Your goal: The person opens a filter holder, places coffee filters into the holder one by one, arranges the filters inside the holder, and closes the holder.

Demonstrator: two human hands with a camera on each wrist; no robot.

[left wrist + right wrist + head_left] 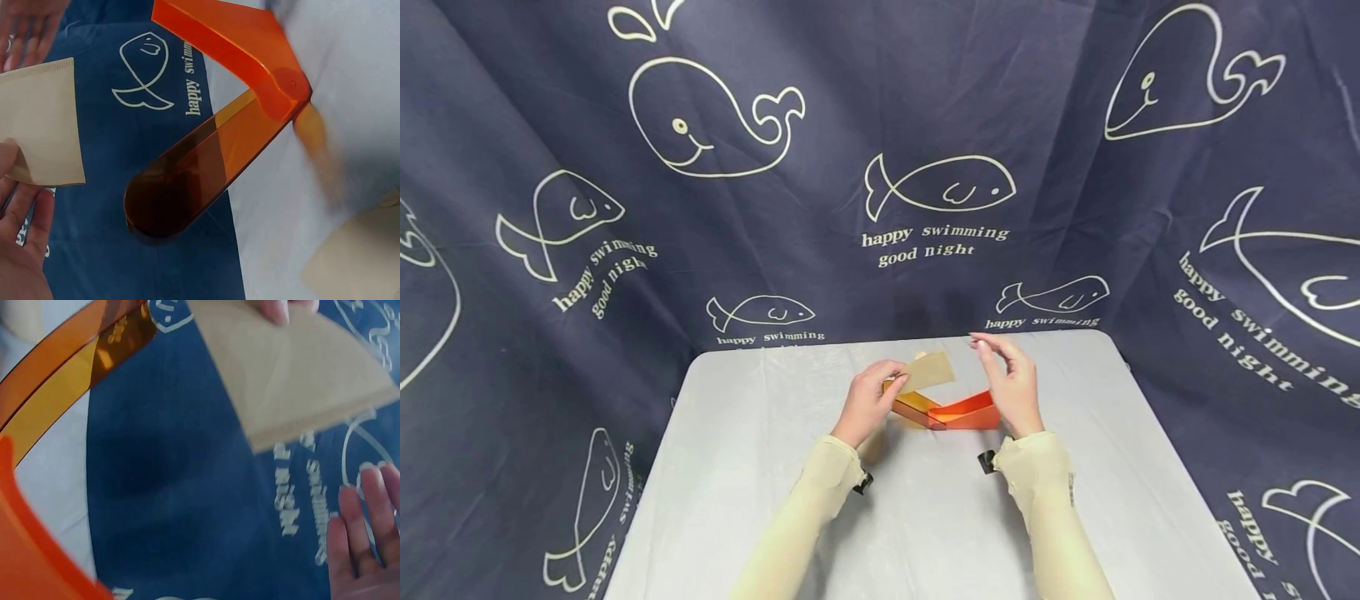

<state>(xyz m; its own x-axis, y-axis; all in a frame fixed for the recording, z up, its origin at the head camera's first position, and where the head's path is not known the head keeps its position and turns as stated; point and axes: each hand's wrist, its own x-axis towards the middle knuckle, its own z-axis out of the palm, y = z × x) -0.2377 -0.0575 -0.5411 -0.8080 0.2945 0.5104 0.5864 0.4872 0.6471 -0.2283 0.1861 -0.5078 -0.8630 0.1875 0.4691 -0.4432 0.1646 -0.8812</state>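
Observation:
My left hand (868,402) pinches a tan paper coffee filter (929,372) by one side, thumb in front, holding it above the table. Crimped seams show along its edges in the left wrist view. My right hand (1018,390) is raised to the right of the filter, apart from it, its fingers extended and holding nothing. Under the hands sits a two-part translucent case: an amber, round-ended half (181,181) and a red-orange half (219,34), swung apart into a V about a pivot (294,82). The right hand partly covers the red-orange half in the head view.
A pale grey cloth covers the table (715,517). Dark blue fabric (940,108) printed with fish and whales hangs behind it and along both sides. Cream sleeves (793,517) cover both forearms, with small black devices (987,462) at the wrists.

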